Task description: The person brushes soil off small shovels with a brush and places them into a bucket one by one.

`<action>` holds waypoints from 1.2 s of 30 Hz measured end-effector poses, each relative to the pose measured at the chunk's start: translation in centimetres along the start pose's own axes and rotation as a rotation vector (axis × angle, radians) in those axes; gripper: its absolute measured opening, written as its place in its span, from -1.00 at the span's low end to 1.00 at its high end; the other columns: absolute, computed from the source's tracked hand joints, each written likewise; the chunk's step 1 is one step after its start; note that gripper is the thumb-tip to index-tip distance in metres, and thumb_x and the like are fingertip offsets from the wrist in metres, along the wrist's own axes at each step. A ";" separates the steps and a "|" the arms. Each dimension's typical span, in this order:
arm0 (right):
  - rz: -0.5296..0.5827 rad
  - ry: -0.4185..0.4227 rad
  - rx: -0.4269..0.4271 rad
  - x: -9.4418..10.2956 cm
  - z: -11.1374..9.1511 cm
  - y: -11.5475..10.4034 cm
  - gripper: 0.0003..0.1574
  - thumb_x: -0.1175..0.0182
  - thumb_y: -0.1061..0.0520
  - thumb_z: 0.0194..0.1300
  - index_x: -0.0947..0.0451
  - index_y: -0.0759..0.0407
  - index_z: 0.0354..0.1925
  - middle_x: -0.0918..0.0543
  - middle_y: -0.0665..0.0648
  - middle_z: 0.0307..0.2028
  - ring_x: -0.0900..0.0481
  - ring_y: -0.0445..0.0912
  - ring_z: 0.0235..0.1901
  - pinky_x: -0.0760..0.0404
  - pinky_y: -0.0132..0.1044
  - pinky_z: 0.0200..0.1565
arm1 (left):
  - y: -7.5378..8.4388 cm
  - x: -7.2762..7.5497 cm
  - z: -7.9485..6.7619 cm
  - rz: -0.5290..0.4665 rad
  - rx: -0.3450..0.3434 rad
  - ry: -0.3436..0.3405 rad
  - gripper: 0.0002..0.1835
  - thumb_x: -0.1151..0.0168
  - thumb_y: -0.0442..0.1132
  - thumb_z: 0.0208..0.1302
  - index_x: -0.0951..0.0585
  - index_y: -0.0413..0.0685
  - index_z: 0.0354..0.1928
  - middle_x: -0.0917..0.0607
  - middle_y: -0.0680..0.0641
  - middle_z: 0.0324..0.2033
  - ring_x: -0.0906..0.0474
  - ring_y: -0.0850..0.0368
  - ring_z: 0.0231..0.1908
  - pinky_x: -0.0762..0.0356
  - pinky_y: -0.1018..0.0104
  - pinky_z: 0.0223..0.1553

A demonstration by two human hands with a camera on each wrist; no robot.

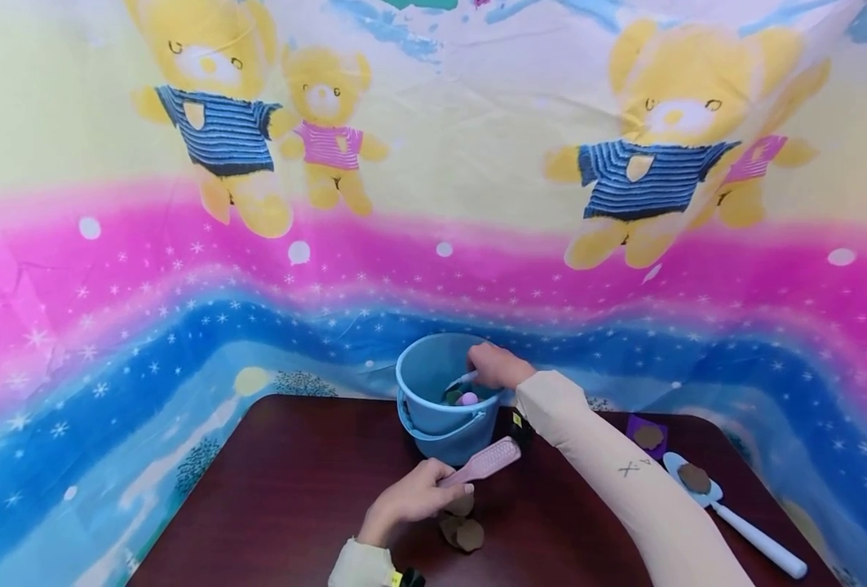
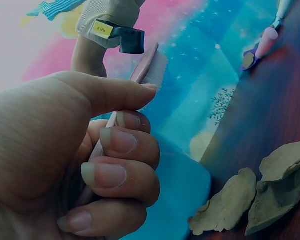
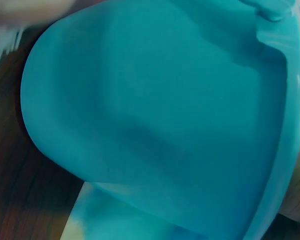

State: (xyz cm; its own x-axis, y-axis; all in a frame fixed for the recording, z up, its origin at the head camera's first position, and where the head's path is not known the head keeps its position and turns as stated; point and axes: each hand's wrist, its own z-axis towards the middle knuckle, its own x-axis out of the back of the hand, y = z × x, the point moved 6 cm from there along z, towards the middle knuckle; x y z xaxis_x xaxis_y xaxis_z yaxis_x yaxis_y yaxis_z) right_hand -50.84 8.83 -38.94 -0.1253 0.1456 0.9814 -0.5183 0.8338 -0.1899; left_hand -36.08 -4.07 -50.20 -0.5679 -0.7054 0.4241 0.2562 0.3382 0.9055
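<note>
A light blue bucket (image 1: 440,440) stands at the back middle of the table. My right hand (image 1: 495,365) reaches over its rim and grips a pale-handled tool (image 1: 463,380), whose lower end is inside the bucket. Next to that end lie a dark green thing and a pinkish-purple round thing (image 1: 466,399); their kinds are unclear. My left hand (image 1: 422,493) holds a pink brush (image 1: 486,462) in front of the bucket, fingers curled round the handle. White bristles (image 2: 157,69) show in the left wrist view. Flat brown clay-like pieces (image 1: 467,536) lie below this hand.
At the table's right lies a white-handled turner-like tool (image 1: 759,538) with a brown piece (image 1: 693,478) on its head. Behind it is a purple-headed tool (image 1: 633,425) bearing another brown piece (image 1: 649,438). A bear-print cloth (image 1: 433,277) hangs behind the table.
</note>
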 end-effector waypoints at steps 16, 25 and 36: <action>-0.036 -0.121 -0.046 -0.5 -0.5 0.8 -0.82 -0.22 0.18 0.47 -0.67 0.29 -0.14 -0.61 0.12 -0.37 -0.50 -0.12 -0.42 -0.57 -0.22 -0.27 | 0.4 -0.7 0.4 0.023 -0.003 -0.022 -0.57 -0.19 -0.10 0.44 -0.64 -0.47 -0.29 -0.39 0.15 -0.71 -0.28 0.30 -0.71 -0.28 0.42 -0.64; -0.009 -0.155 -0.044 0.2 -1.0 0.5 -0.63 -0.26 0.19 0.41 -0.62 0.35 0.12 -0.65 0.34 0.12 -0.67 0.08 0.01 -0.65 -0.01 0.06 | 0.6 -0.7 0.4 0.034 -0.012 -0.029 -0.54 -0.20 -0.09 0.44 -0.63 -0.49 -0.31 -0.39 0.16 -0.72 -0.27 0.30 -0.72 -0.26 0.42 -0.64; 0.093 -0.002 0.072 4.0 -3.8 1.1 -0.61 -0.21 0.17 0.45 -0.60 0.33 0.16 -0.68 0.30 0.07 -0.66 0.05 0.03 -0.62 -0.02 0.12 | 0.4 -0.5 0.0 0.051 -0.015 -0.032 -0.53 -0.20 -0.08 0.43 -0.60 -0.50 -0.34 -0.37 0.15 -0.73 -0.24 0.32 -0.73 -0.24 0.42 -0.64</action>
State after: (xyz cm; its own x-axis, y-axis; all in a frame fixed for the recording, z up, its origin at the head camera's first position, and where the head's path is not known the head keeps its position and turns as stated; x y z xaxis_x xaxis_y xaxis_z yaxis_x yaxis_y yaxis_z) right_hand -48.65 12.33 -35.11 -0.1771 0.2192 0.9595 -0.5641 0.7762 -0.2815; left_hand -35.74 -3.60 -50.07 -0.5784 -0.6672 0.4694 0.2973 0.3634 0.8829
